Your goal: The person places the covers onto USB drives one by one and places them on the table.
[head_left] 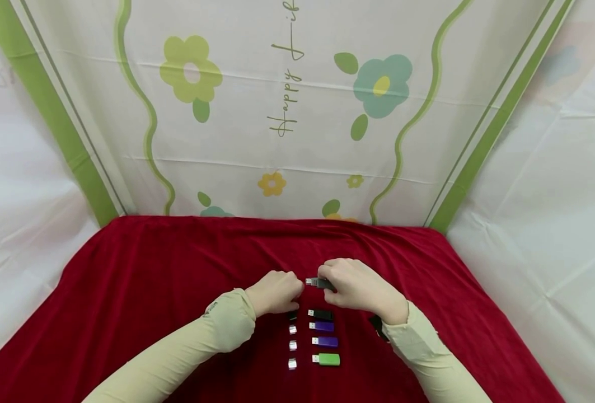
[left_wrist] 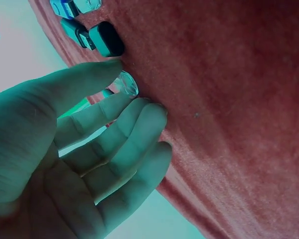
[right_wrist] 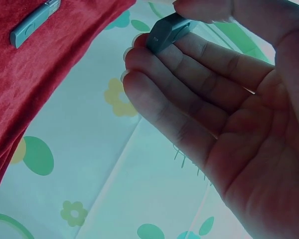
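My right hand [head_left: 355, 284] pinches a dark grey USB flash drive [head_left: 326, 284] between thumb and fingertips, its silver plug pointing left. In the right wrist view the drive's body [right_wrist: 167, 36] sits at the fingertips. Just left of the plug is my left hand [head_left: 276, 292], low over the red cloth. In the left wrist view its thumb and index finger pinch a small clear cap [left_wrist: 128, 83]; the other fingers are loosely bent. Nearest below this hand lies a black cap [left_wrist: 107, 39], in line with a black USB flash drive [head_left: 320, 314].
Below the hands, two purple USB drives [head_left: 324, 341] and a green one [head_left: 326, 359] lie in a column. Left of them, clear caps [head_left: 293, 346] form a matching column. Red cloth [head_left: 176, 268] covers the table; a printed white curtain [head_left: 307, 145] hangs behind.
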Available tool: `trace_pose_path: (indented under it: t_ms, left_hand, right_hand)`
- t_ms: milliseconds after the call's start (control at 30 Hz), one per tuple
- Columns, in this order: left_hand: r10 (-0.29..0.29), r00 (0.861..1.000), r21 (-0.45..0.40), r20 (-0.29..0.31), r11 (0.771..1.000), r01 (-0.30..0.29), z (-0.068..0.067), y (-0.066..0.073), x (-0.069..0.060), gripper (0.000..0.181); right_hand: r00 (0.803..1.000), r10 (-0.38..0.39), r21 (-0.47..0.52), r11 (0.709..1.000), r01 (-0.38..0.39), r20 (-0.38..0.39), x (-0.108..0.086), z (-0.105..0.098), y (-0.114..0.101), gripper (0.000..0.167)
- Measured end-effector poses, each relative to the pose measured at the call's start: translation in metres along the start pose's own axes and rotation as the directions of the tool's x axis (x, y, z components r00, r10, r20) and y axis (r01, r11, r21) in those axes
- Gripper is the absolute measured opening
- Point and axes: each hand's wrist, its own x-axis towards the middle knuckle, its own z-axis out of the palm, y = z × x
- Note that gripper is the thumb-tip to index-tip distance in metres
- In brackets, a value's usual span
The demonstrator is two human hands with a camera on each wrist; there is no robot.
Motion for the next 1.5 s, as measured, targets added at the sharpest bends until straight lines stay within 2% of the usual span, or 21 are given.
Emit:
trace_pose_path:
  t_ms: [267,400,567,700,833,967,1200,1400,1500]
  left_hand:
    - [0.018,1.0,-0.138,-0.022,0.99,-0.021,0.005,-0.007,0.002,0.034]
    - [0.031,0.998,-0.191,-0.046,0.981,-0.04,0.009,-0.012,0.0,0.026]
    - [0.052,0.994,-0.261,-0.096,0.962,-0.075,0.006,-0.015,-0.009,0.019]
    - [0.032,0.991,-0.292,-0.128,0.954,-0.069,0.0,-0.018,-0.02,0.02]
    - [0.016,0.983,-0.299,-0.184,0.952,-0.072,-0.01,-0.021,-0.03,0.013]
    - [-0.005,0.965,-0.32,-0.263,0.944,-0.082,-0.024,-0.02,-0.04,0.008]
    - [-0.022,0.912,-0.329,-0.41,0.936,-0.125,-0.05,-0.011,-0.055,0.009]
    - [-0.033,0.874,-0.314,-0.485,0.939,-0.139,-0.062,-0.004,-0.065,0.011]
    - [-0.031,0.865,-0.291,-0.501,0.947,-0.135,-0.064,-0.003,-0.069,0.012]
  right_hand:
    - [1.0,0.003,-0.006,1.0,-0.003,-0.001,0.0,-0.001,0.0,0.024]
    - [1.0,0.005,-0.009,1.0,-0.005,0.002,0.0,-0.002,-0.001,0.024]
    - [1.0,0.007,-0.012,1.0,-0.007,0.001,-0.001,-0.004,-0.001,0.022]
    - [1.0,0.008,-0.019,1.0,-0.008,-0.006,-0.001,-0.005,0.0,0.021]
    - [1.0,0.005,-0.025,1.0,-0.005,-0.012,-0.001,-0.005,0.0,0.02]
    - [1.0,0.007,-0.021,1.0,-0.007,-0.015,-0.002,-0.006,0.0,0.019]
    - [0.998,-0.011,-0.042,0.999,0.008,-0.057,-0.006,-0.01,-0.001,0.015]
    - [0.995,-0.044,-0.054,0.998,0.04,-0.088,-0.006,-0.011,-0.003,0.015]
    - [0.993,-0.056,-0.062,0.997,0.05,-0.1,-0.005,-0.013,-0.005,0.016]
